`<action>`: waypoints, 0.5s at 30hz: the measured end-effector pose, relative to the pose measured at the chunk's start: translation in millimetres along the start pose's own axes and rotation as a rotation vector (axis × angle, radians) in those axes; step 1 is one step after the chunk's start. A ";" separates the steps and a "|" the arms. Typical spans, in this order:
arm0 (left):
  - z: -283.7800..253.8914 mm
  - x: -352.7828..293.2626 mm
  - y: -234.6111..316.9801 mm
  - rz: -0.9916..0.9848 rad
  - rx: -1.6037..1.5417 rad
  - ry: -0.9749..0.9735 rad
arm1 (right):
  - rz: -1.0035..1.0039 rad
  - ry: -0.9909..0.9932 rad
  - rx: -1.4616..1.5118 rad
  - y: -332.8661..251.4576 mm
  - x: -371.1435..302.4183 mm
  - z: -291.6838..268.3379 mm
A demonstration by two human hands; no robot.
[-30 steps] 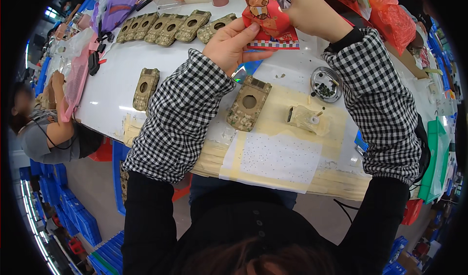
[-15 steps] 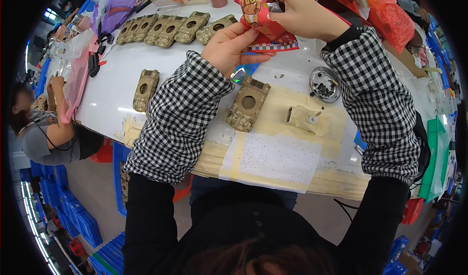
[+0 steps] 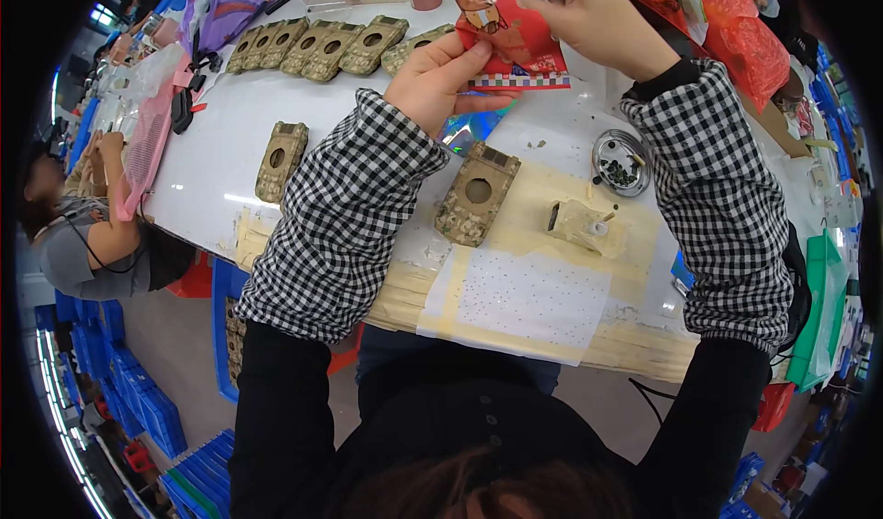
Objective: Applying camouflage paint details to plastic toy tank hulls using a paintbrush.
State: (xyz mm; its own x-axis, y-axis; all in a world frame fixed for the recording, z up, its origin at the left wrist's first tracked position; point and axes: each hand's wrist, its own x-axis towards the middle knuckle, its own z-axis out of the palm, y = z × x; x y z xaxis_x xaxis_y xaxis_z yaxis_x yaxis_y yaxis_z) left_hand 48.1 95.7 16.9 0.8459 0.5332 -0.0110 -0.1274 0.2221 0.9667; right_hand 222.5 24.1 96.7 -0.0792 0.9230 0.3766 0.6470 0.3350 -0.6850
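Near the far side of the table, I hold up a red printed packet (image 3: 531, 52) with a checkered lower edge. My left hand (image 3: 440, 82) is closed on its left side, thumb in front. The bent fingers of my right hand (image 3: 593, 18) pinch at its top edge; exactly what lies between them is partly hidden. Below my hands lies a camouflage toy tank hull (image 3: 477, 191) with a round hole. A smaller pale tank part (image 3: 586, 226), seemingly a turret, sits to its right. Another camouflage hull (image 3: 281, 162) rests left of my left sleeve.
A row of camouflage hulls (image 3: 317, 50) lines the far left. A round clear dish (image 3: 621, 162) holds small dark pieces. Dotted white paper (image 3: 524, 303) is taped at the near edge. Red plastic bags (image 3: 736, 36) are at far right. Another person (image 3: 87, 234) sits at left.
The packet has shifted slightly right and up in my hands. My right fingers have moved along its top, and the thin dark object seen by them earlier no longer shows. The view has shifted slightly.
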 end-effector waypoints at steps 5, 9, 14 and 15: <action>-40.6 -13.1 25.2 0.150 -0.082 0.189 | 0.082 0.277 -0.051 -28.0 -8.4 -26.4; -129.9 -47.0 45.2 0.290 -0.128 0.467 | 0.113 0.307 0.042 -31.9 -23.6 -39.3; -306.7 -125.2 46.2 0.107 0.243 1.370 | 0.071 0.253 -0.086 -14.2 -47.9 -54.6; -331.1 -136.4 42.4 0.020 0.345 1.496 | 0.048 0.250 -0.093 -12.1 -50.2 -49.7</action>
State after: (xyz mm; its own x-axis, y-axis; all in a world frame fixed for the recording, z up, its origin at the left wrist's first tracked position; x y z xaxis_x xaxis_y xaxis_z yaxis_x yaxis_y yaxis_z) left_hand -244.1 302.6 -25.3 -0.4604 0.8871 -0.0325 0.1690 0.1235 0.9779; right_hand 256.4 -35.7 117.1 0.1352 0.8582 0.4952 0.7132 0.2627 -0.6499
